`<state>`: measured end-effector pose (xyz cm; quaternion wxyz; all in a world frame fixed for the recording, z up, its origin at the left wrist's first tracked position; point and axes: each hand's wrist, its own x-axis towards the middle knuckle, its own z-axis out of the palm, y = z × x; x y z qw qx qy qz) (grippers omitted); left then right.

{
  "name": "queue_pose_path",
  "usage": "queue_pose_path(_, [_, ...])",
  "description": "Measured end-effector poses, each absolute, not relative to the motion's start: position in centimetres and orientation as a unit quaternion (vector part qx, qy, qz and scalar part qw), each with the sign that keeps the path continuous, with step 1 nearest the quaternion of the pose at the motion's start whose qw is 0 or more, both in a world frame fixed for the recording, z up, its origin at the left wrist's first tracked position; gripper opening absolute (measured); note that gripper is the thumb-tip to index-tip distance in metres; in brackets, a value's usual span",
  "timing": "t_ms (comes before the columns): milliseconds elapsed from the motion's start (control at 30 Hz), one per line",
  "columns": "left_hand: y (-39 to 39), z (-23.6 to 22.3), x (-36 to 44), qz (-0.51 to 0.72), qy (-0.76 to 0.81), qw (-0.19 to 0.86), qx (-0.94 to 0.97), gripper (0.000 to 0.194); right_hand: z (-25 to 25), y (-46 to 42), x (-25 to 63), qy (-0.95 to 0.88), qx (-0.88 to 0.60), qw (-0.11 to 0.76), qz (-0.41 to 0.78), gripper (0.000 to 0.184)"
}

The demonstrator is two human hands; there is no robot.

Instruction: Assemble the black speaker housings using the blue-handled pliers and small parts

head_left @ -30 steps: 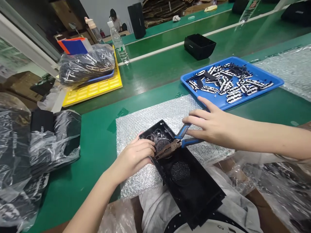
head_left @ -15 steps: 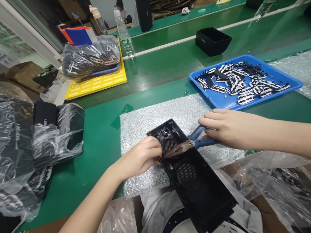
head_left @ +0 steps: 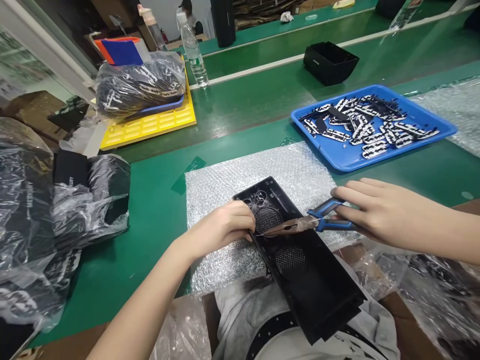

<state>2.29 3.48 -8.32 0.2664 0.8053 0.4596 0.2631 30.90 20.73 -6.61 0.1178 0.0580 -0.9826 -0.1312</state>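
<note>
A long black plastic speaker housing [head_left: 318, 280] lies tilted over the table's near edge, its hollow inside facing up, with two round mesh grilles showing. My left hand [head_left: 232, 222] is closed on the housing's left rim, near the upper grille. Wrapped round the blue handles of long-nose pliers [head_left: 290, 226] is my right hand [head_left: 369, 202]. The jaws reach across the housing, their tips at the left rim beside my left fingertips. Whether the tips grip anything there is too small to tell.
Bubble wrap [head_left: 213, 190] covers the table under the housing. A blue tray [head_left: 337, 162] of black-and-white parts lies beyond my right hand. A black box [head_left: 330, 65], a water bottle [head_left: 195, 57] and a yellow tray [head_left: 150, 127] stand farther back. Plastic-wrapped black parts [head_left: 90, 205] are at left.
The pliers and my right hand have moved right and slightly down, the handles turning flatter. The upper end of the housing and my left hand have shifted slightly right.
</note>
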Motion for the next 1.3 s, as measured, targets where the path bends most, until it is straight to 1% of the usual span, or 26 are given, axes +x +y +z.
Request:
queue_pose_path(167, [4.2, -7.1, 2.2, 0.212, 0.466, 0.283, 0.811, 0.014, -6.4, 20.5, 30.5, -0.980, 0.063, 0.112, -0.150, 0.033])
queue_pose_path(233, [3.8, -6.6, 2.7, 0.187, 0.487, 0.255, 0.814, 0.012, -6.1, 20.4, 30.7, -0.977, 0.068, 0.118, -0.166, 0.031])
queue_pose_path(267, [3.4, -6.4, 3.0, 0.180, 0.499, 0.228, 0.817, 0.016, -5.9, 20.3, 30.9, -0.974, 0.069, 0.124, -0.174, 0.030])
queue_pose_path(333, [2.5, -6.4, 3.9, 0.183, 0.504, 0.175, 0.826, 0.032, -5.5, 19.9, 31.4, -0.971, 0.065, 0.131, -0.187, 0.030])
queue_pose_path(367, [2.0, -6.6, 4.4, 0.190, 0.494, 0.162, 0.833, 0.035, -5.2, 19.7, 31.7, -0.971, 0.065, 0.131, -0.190, 0.030])
queue_pose_path(400, [1.6, -6.8, 4.8, 0.198, 0.482, 0.160, 0.838, 0.032, -4.9, 19.5, 31.9, -0.972, 0.067, 0.124, -0.189, 0.029])
queue_pose_path(467, [0.9, -7.6, 5.6, 0.214, 0.459, 0.167, 0.846, 0.015, -4.6, 19.1, 32.3, -0.975, 0.073, 0.098, -0.184, 0.027])
queue_pose_path(500, [0.7, -8.0, 5.8, 0.222, 0.455, 0.169, 0.846, 0.010, -4.5, 18.9, 32.4, -0.977, 0.074, 0.087, -0.182, 0.026])
queue_pose_path(567, [0.5, -8.7, 6.2, 0.239, 0.458, 0.167, 0.840, 0.011, -4.7, 18.6, 32.4, -0.978, 0.075, 0.079, -0.180, 0.026])
queue_pose_path(700, [0.7, -9.0, 6.5, 0.267, 0.477, 0.177, 0.819, 0.010, -5.6, 18.7, 32.0, -0.975, 0.084, 0.104, -0.179, 0.030])
queue_pose_path(900, [0.6, -8.8, 6.8, 0.294, 0.489, 0.196, 0.798, 0.006, -5.7, 19.3, 31.8, -0.978, 0.095, 0.085, -0.164, 0.025])
queue_pose_path(1133, [0.5, -8.9, 6.9, 0.292, 0.497, 0.203, 0.792, 0.006, -5.3, 20.1, 31.5, -0.979, 0.133, 0.085, -0.133, 0.027])
queue_pose_path(1300, [0.7, -8.6, 6.8, 0.274, 0.490, 0.212, 0.800, 0.008, -5.3, 20.9, 31.9, -0.979, 0.154, 0.083, -0.101, 0.033])
